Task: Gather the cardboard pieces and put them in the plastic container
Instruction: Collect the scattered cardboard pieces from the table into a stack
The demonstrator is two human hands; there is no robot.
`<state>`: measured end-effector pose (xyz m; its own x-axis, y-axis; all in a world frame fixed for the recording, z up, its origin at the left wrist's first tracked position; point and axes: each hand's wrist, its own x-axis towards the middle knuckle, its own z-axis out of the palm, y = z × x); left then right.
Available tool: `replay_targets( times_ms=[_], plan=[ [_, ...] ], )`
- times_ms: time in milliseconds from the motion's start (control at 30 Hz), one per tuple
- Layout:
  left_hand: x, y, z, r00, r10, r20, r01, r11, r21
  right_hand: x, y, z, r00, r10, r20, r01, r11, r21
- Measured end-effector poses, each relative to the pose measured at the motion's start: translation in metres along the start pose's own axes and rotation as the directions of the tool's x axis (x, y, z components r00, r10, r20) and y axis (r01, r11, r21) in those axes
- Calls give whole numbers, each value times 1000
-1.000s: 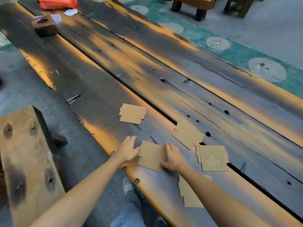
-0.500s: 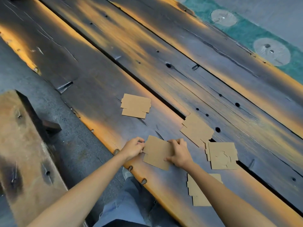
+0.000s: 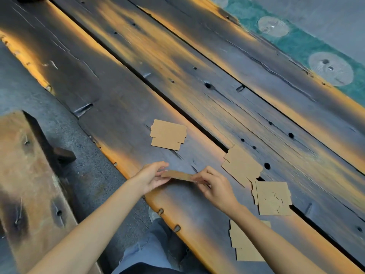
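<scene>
Early: left hand [image 3: 152, 177] and right hand [image 3: 214, 186] pinch one cardboard piece [image 3: 177, 175] between them; four piles lie ungathered, container unseen.

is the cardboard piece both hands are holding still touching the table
Cannot tell. In the head view the cardboard piece is tilted up nearly edge-on between the left hand and right hand, hiding any gap over the table.

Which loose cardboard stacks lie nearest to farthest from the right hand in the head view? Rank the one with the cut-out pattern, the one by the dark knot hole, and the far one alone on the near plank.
From the right hand:
1. Stack by the knot hole, just beyond, to the right.
2. Cut-out stack, farther right.
3. Lone far stack, ahead, to the left.
</scene>
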<state>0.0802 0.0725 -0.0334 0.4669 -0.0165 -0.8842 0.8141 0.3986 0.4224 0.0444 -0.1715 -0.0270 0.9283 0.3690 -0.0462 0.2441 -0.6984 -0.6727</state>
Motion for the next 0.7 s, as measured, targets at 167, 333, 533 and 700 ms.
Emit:
replay_targets(
  times_ms=[167,333,533,700],
  plan=[
    [0,19,-19,1000,20,21,-19,999,-35,24,-16,13,981,-178,-81,163,973,-164],
    [6,35,-39,994,107,20,-105,990,-95,49,-18,29,963,-270,-4,263,941,-211],
    [16,59,-81,979,192,-73,-200,970,-139,95,-6,34,966,-162,201,208,949,-237],
    [29,69,-116,963,224,-147,-247,955,-162,153,5,33,965,3,263,85,942,-325]
  ],
)
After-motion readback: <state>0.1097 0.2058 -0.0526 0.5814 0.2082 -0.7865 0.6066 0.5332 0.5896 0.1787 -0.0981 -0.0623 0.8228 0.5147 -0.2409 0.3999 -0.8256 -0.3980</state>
